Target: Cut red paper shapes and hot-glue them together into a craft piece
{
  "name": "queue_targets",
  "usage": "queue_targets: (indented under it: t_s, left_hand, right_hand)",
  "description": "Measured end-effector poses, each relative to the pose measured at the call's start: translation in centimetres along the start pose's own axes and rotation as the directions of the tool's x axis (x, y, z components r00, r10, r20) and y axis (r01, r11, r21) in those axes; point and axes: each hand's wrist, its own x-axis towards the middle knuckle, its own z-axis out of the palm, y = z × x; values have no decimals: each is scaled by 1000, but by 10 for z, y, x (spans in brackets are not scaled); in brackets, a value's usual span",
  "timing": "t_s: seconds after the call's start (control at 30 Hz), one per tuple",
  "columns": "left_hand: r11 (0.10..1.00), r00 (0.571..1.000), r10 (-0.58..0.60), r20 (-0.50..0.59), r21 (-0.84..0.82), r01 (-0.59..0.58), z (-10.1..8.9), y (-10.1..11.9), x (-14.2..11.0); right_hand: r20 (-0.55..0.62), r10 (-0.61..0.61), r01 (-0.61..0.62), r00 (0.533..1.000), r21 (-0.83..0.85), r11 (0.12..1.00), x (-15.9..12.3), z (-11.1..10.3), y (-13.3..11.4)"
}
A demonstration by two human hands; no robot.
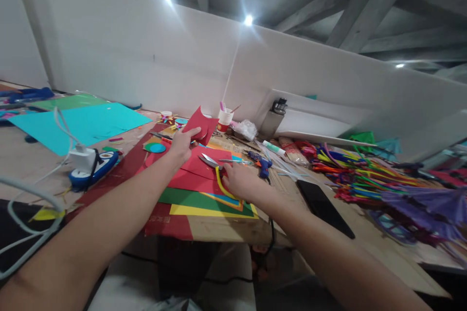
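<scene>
A piece of red paper [199,125] with a curved cut edge is held up in my left hand [183,140], thumb across its face. My right hand [237,177] grips a pair of scissors [210,161] by the yellow handle, blades pointing left and slightly parted. Under both hands lie red sheets [186,180], on top of green paper [182,196] and yellow paper [204,210]. Green and blue paper circles [158,147] sit left of my left wrist. A slim metal tool [233,161] lies just beyond my right fingers.
A blue glue gun [263,165] and a black phone [324,206] lie to the right, before a heap of colourful pipe cleaners [339,170]. Paper cups [225,119] stand at the back. On the left are a power strip [97,170] with a white plug and turquoise sheets [87,126].
</scene>
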Motion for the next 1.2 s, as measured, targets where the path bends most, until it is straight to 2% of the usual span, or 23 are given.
queue_targets:
  t_s: [0.13,0.2,0.27,0.33,0.4,0.5,0.57,0.63,0.7,0.83,0.97,1.1,1.2]
  left_hand:
    - [1000,999,1,-37,6,-1,2,1,-2]
    - [1000,998,2,-60,1,-2,3,5,-1]
    - [999,995,23,-99,-26,-26,2,13,3]
    - [994,985,66,-160,-75,-79,-1,21,8]
    - [987,977,81,-199,-118,-105,-3,26,12]
    - [987,981,71,-181,-130,-95,-2,28,12]
    - [990,988,65,-137,-119,-81,1,26,8]
    - [992,993,52,-103,-113,-64,4,24,5]
    - [991,994,36,-104,-121,-49,7,23,2]
    - [988,994,22,-107,-151,-38,9,25,-1]
    - [982,997,37,-71,-182,-50,10,25,-3]
    - [976,996,68,-52,-206,-77,10,22,-1]
    - [974,997,69,-38,-213,-76,9,22,0]
  right_hand:
    - [93,49,-33,994,-168,985,-1,-4,-7]
    - [81,81,-63,993,-202,977,-3,-10,-8]
    - [30,116,-110,993,-167,980,-2,-17,-4]
    - [-64,141,-144,988,-38,989,2,-22,3]
    - [-180,119,-93,977,147,985,8,-25,8]
    - [-224,85,33,971,475,880,21,-24,3]
    - [-220,67,80,973,595,800,29,-23,-9]
    - [-204,32,106,978,630,769,35,-22,-23]
    - [-184,-7,115,983,587,801,37,-22,-31]
    - [-102,-24,76,995,542,837,37,-16,-24]
    - [15,13,-20,1000,659,752,34,-8,-12]
    - [92,76,-120,993,753,647,28,-10,-17]
    - [130,88,-156,988,767,623,25,-13,-22]
